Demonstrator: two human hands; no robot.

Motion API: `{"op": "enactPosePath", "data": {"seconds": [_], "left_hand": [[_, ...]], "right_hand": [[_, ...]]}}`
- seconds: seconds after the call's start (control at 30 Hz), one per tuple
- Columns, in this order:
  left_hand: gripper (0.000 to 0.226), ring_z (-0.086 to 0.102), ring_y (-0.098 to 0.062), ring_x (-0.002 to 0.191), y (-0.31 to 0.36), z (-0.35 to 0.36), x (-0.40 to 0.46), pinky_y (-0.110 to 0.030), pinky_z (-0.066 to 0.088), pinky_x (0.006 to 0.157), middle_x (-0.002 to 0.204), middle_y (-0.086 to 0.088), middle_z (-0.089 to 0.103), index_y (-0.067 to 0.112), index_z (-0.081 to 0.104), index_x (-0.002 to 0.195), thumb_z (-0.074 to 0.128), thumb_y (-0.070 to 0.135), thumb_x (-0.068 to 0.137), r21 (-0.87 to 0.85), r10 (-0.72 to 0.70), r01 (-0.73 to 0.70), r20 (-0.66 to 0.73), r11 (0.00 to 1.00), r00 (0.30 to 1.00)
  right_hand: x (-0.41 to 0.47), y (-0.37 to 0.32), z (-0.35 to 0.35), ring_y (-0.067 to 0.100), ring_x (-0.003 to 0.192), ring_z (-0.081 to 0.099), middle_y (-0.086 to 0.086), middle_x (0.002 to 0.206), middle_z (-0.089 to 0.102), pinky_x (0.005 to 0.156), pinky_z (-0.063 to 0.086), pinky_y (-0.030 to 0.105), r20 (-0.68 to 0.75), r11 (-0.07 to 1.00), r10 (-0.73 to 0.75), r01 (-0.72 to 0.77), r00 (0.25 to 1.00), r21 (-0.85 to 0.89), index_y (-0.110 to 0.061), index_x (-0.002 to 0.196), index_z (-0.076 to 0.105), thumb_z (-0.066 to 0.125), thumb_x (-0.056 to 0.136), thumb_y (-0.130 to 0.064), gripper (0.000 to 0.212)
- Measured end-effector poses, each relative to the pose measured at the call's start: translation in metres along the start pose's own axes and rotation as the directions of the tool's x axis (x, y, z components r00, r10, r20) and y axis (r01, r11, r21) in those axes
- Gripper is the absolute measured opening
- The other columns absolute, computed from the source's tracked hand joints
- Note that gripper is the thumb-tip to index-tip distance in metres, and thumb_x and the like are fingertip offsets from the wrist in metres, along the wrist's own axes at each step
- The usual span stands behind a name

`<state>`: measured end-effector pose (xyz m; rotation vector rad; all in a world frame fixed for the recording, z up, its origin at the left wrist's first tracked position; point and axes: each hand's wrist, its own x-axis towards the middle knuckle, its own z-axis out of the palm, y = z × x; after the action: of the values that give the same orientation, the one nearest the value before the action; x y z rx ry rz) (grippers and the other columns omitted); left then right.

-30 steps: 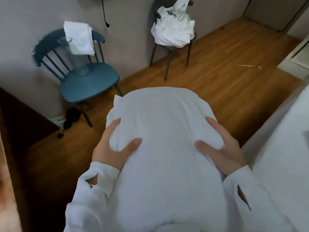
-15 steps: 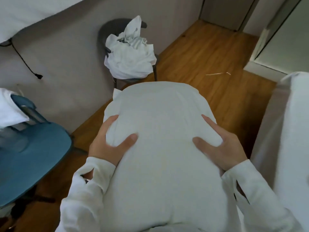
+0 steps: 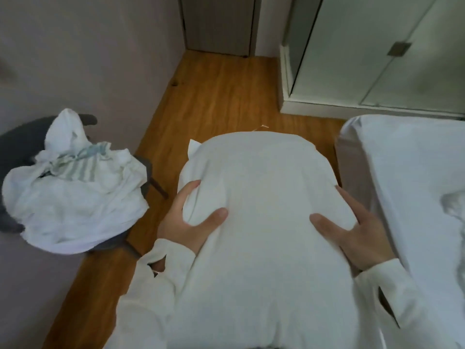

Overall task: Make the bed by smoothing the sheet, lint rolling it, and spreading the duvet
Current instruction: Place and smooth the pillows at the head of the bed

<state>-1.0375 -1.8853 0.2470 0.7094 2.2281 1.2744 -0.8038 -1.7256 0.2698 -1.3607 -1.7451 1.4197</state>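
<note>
Large white bundle, reads as a pillow, fills the centre and lower centre of the frame, held up above the wood floor. Could be folded bedding instead; can't tell for certain.

Left hand on the bundle's left flank: thumb on top, fingers curled round the side edge, fabric bunched in the grasp. Right hand on the right flank: thumb on top, fingers spread and wrapped down the side, gripping. Both arms in white sleeves, lower left and lower right.

Bed with white sheet at the right edge of the frame, corner at mid right, just beside the bundle. Sheet looks rumpled at far right. Bundle not touching the bed as far as I can see.

Left of frame: dark grey chair against the wall, piled with crumpled white linen, some green-striped fabric in it.

Upper centre: grey door. Upper right: pale glass door with a small metal fitting, white raised threshold below it.
</note>
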Motion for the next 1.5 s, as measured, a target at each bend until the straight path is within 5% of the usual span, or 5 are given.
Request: {"op": "enactPosePath", "data": {"seconds": [0.37, 0.7, 0.9, 1.1, 1.5], "left_hand": [[0.077, 0.040, -0.010, 0.105, 0.099, 0.130, 0.331, -0.035, 0.038, 0.092, 0.118, 0.017, 0.044, 0.041, 0.045, 0.127, 0.060, 0.065, 0.055, 0.041, 0.013, -0.016, 0.065, 0.999, 0.998], [0.073, 0.044, -0.013, 0.107, 0.208, 0.268, 0.600, -0.029, 0.036, 0.087, 0.122, 0.012, 0.049, 0.043, 0.047, 0.122, 0.067, 0.060, 0.054, 0.037, 0.108, -0.121, 0.257, 0.992, 0.960], [0.069, 0.042, -0.009, 0.109, 0.300, 0.386, 0.780, -0.026, 0.034, 0.090, 0.123, 0.013, 0.048, 0.043, 0.050, 0.119, 0.079, 0.051, 0.057, -0.059, 0.225, -0.225, 0.480, 0.973, 0.848], [0.068, 0.042, -0.004, 0.107, 0.396, 0.496, 0.883, -0.022, 0.032, 0.088, 0.119, 0.019, 0.048, 0.046, 0.049, 0.115, 0.074, 0.051, 0.052, -0.122, 0.318, -0.320, 0.656, 0.940, 0.684], [0.052, 0.053, -0.013, 0.097, 0.551, 0.819, 1.001, -0.024, 0.035, 0.078, 0.095, 0.027, 0.052, 0.045, 0.049, 0.094, 0.068, 0.056, 0.047, -0.082, 0.335, -0.463, 0.801, 0.882, 0.497]], "right_hand": [[0.330, -0.032, -0.009, -0.020, 0.085, 0.053, -0.032, 0.097, 0.056, 0.064, 0.041, -0.002, -0.191, 0.997, 0.074, -0.068, 0.979, 0.040, -0.027, 0.129, 0.059, 0.084, 0.070, -0.031, 0.065], [0.591, -0.076, -0.048, 0.005, 0.105, 0.055, -0.016, 0.117, 0.059, 0.087, 0.039, 0.017, -0.339, 0.987, 0.155, -0.159, 0.928, 0.017, -0.028, 0.132, 0.056, 0.083, 0.071, -0.031, 0.067], [0.744, -0.098, -0.081, 0.016, 0.122, 0.053, -0.005, 0.134, 0.057, 0.107, 0.041, 0.037, -0.578, 0.963, 0.244, -0.264, 0.778, 0.050, -0.029, 0.135, 0.055, 0.081, 0.069, -0.043, 0.072], [0.838, -0.126, -0.138, 0.004, 0.107, 0.052, -0.015, 0.120, 0.057, 0.091, 0.037, 0.019, -0.717, 0.942, 0.317, -0.296, 0.621, 0.160, -0.030, 0.134, 0.056, 0.083, 0.071, -0.032, 0.068], [1.054, -0.063, -0.347, 0.010, 0.109, 0.053, -0.005, 0.126, 0.060, 0.094, 0.037, 0.021, -0.806, 0.904, 0.392, -0.348, 0.444, 0.248, -0.027, 0.137, 0.054, 0.082, 0.072, -0.035, 0.071]]}}
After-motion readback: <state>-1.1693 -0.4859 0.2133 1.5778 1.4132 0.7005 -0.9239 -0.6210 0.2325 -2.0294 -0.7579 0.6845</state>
